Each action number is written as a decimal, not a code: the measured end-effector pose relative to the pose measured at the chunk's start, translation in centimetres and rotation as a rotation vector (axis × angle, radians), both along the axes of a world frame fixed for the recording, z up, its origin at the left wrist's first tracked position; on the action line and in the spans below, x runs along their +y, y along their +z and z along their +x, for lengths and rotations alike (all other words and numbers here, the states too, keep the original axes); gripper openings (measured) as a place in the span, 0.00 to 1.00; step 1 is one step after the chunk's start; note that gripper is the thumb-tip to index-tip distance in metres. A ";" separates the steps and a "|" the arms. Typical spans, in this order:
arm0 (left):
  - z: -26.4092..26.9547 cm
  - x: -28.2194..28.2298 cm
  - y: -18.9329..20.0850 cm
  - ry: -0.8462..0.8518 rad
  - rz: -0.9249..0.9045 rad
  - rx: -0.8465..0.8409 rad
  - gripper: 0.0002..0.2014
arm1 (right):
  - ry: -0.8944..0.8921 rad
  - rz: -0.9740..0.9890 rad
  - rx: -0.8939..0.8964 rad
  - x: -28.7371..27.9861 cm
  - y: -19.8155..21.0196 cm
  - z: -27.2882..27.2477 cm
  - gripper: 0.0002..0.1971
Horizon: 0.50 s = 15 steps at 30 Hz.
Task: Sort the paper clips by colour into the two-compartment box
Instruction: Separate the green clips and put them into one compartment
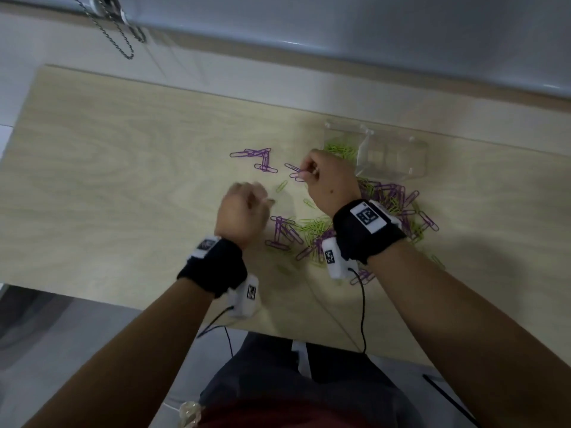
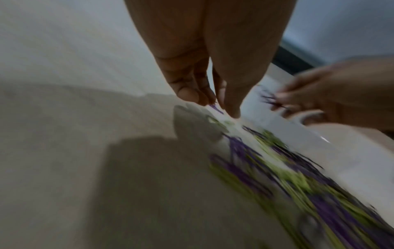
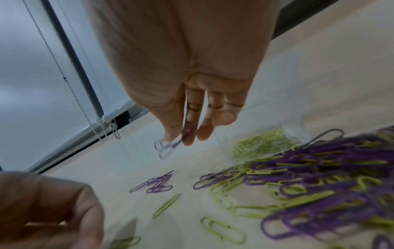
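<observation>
While the right hand (image 1: 327,180) pinches purple clips (image 3: 168,146) above the table (image 1: 123,180), the blurred left hand (image 1: 244,211) curls, its hold unclear.

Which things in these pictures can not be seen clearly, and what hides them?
- Left hand: what it holds, blurred in head and left wrist views.
- Mixed pile of clips: partly behind the right hand and wristband, head view.
- Box: second compartment's contents unclear through the clear plastic, head view.
- Purple clips pinched by the right hand: number blurred, right wrist view.
</observation>
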<state>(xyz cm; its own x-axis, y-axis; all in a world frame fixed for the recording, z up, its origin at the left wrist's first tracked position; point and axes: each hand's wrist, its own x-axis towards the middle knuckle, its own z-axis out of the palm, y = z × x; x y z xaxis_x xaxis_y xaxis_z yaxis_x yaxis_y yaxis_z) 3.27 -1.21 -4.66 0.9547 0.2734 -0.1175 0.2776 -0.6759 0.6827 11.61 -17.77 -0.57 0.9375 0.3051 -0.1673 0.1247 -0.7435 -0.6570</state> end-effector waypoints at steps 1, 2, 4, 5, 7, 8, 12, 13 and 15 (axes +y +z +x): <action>-0.9 -0.6 -0.4 -0.082 -0.007 0.031 0.09 | 0.048 -0.045 -0.009 0.4 0.0 0.2 0.03; -1.5 -1.1 -0.7 -0.171 -0.015 0.074 0.11 | 0.100 -0.099 -0.003 0.6 -0.1 0.2 0.04; -1.7 -1.6 -1.1 -0.298 -0.003 0.151 0.16 | 0.188 -0.192 0.049 0.5 -0.3 -0.5 0.08; -1.5 -1.7 -1.1 -0.319 0.011 0.153 0.16 | 0.218 -0.213 0.085 0.3 -0.4 -1.3 0.09; -0.9 -1.5 -1.0 -0.331 0.026 0.134 0.13 | 0.257 -0.231 0.140 -0.1 -0.6 -3.2 0.05; -0.7 -1.4 -1.1 -0.333 0.026 0.127 0.11 | 0.268 -0.247 0.150 -0.2 -0.7 -4.1 0.03; -0.2 -1.2 -1.0 -0.342 -0.011 0.121 0.07 | 0.268 -0.392 0.125 0.3 -1.9 -7.2 0.09; -0.2 -1.2 -0.9 -0.344 -0.006 0.125 0.07 | 0.242 -0.400 0.119 0.4 -2.3 -7.7 0.08; 0.0 -1.1 -0.6 -0.346 0.003 0.130 0.07 | 0.189 -0.356 0.107 0.2 -2.9 -8.2 0.06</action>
<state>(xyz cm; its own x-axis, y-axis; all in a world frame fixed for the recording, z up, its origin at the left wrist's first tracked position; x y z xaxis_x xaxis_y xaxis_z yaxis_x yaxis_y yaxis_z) 3.25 -2.33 -5.24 0.9678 -0.0624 -0.2438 0.1167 -0.7469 0.6547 3.43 -17.53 -3.49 0.8422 0.3757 -0.3867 0.2258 -0.8971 -0.3798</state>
